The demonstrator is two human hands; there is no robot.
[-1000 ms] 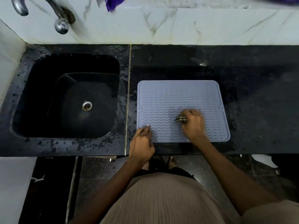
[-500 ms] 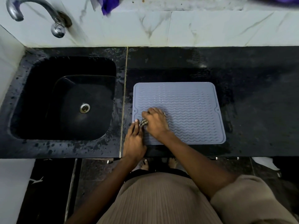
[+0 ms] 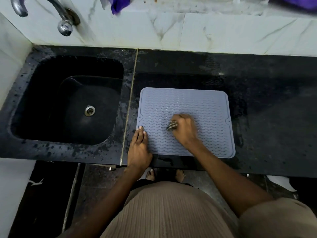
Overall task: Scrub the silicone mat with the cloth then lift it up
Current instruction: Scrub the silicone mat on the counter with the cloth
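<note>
Black stone sink [image 3: 25,93] sits far left, drain in the bowl, tap [image 3: 63,23] above it on the marble wall; nothing of yours is in there. A brass seam strip [image 3: 130,103] splits sink slab from the wet black counter [image 3: 274,117].

Your left hand [image 3: 139,148] lies flat, fingers straight and together, pressing the near-left edge of the silicone mat [image 3: 205,103], half on the mat, half on the counter. That's your only anchor. The counter looks wet, so if you ease off, the mat likely skates sideways under the scrub strokes, toward the seam or off the front edge, which its near side is just beside.

The mat itself lies flat on the counter right of the sink, grey-blue, wavy ribs, all corners down, not lifted yet.

Your right hand [image 3: 185,129] is curled tight over the bunched cloth [image 3: 172,125] near mat centre, only a striped bit poking out by the thumb. It's motion-blurred, so finger detail is unclear. Risk: the cloth is wadded small, so knuckles may drag on the ribs, or the wad slips out mid-stroke.

The far and right parts of the mat may get skipped if you stay central. For the lift, silicone flops; one-handed it will probably fold and drip.
</note>
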